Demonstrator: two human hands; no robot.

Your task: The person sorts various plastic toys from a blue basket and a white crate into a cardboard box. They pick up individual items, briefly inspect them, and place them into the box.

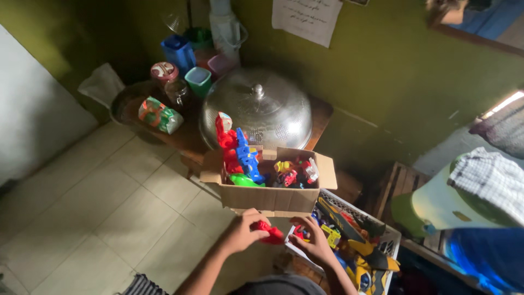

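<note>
Red toy pinched between left hand, right hand

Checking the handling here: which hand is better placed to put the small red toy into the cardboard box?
Probably the left hand: its fingers are closed around the red toy, just below the cardboard box. The right hand only touches the toy's end, over the white basket.

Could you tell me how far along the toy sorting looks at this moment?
Looks done: the cardboard box already holds many coloured toys, piled above its rim. In hand: the left hand and right hand share a small red toy just below the box. Seemingly left: more toys still lie in the white basket.
</note>
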